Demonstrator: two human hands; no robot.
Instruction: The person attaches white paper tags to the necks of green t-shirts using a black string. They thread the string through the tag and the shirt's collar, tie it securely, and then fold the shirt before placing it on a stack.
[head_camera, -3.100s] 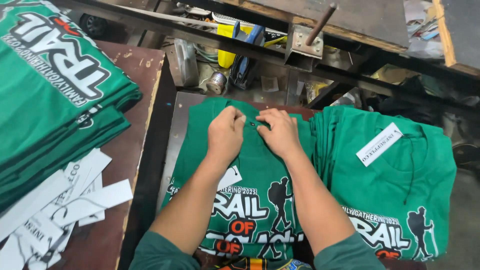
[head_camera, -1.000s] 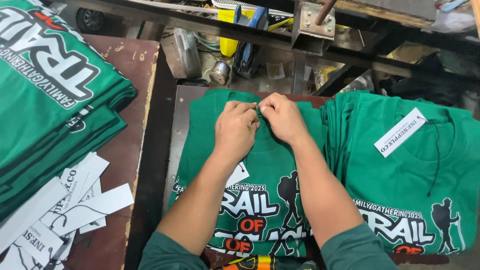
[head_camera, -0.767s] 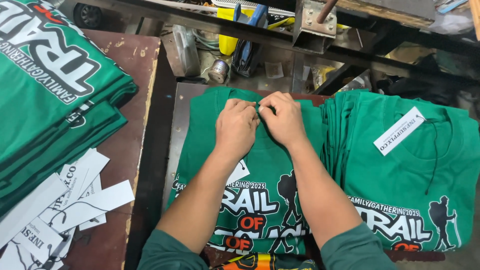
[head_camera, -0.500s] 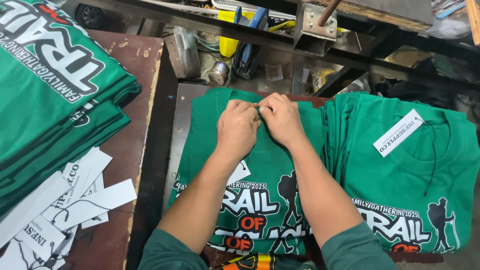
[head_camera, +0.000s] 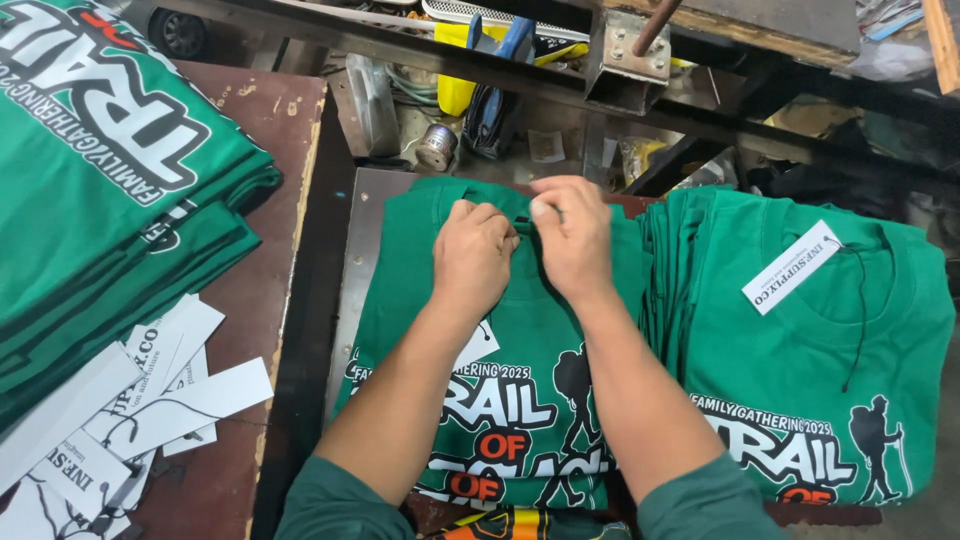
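My left hand (head_camera: 472, 252) and right hand (head_camera: 572, 238) pinch the collar of the green T-shirt (head_camera: 520, 400). A tagged stack (head_camera: 820, 350) lies just beside it.

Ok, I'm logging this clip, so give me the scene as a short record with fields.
left hand: on the collar of the middle green shirt
right hand: pinching at the same collar
tag: white, beside the left wrist
right stack: green shirts, white tag on top
left stack: folded green shirts
loose tags: white, on the brown table

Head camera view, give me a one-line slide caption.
Both hands, left hand and right hand, pinch the collar of a green printed T-shirt.
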